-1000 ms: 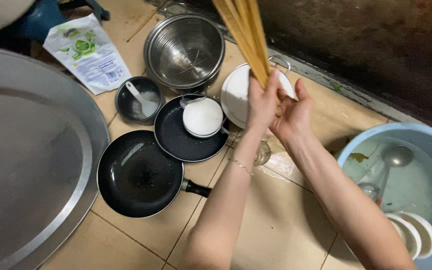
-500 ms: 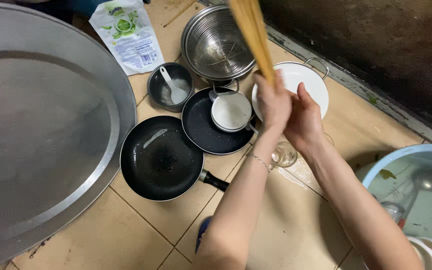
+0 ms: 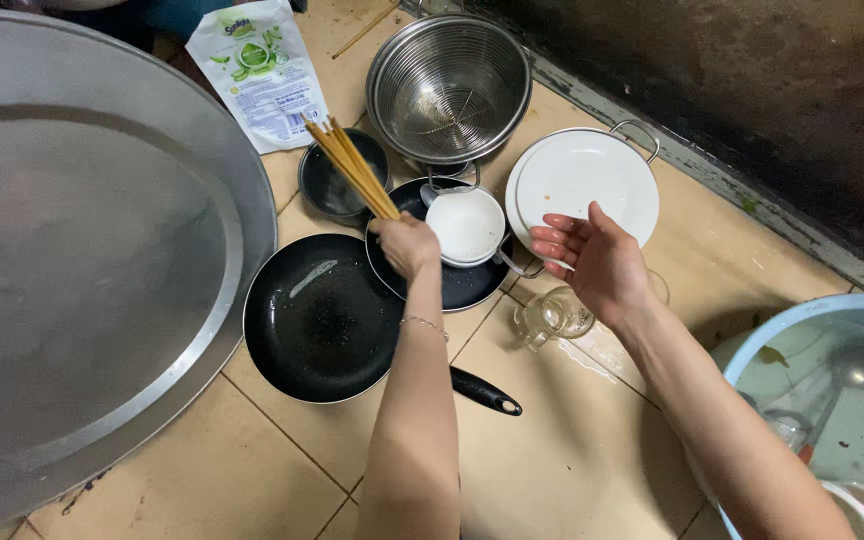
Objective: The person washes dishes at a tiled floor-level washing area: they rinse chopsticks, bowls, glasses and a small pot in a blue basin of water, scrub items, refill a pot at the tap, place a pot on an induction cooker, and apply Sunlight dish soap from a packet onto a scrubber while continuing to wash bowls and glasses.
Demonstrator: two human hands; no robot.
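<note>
My left hand grips a bundle of wooden chopsticks that slants up and to the left, over a small dark bowl. My right hand hovers open, palm toward me, in front of a white plate. Between the hands sits a white bowl on a smaller black pan. A large black frying pan lies under my left forearm. A clear glass mug stands just below my right wrist.
A huge round metal tray fills the left. A steel colander and a white-green refill pouch lie at the top. At the right, a blue basin of water holds a ladle and bowls. A dark wall runs along the back.
Both hands were pressed together around the upright chopsticks. Now the right hand has let go and opened, and the left hand has swung the bundle down to the left.
</note>
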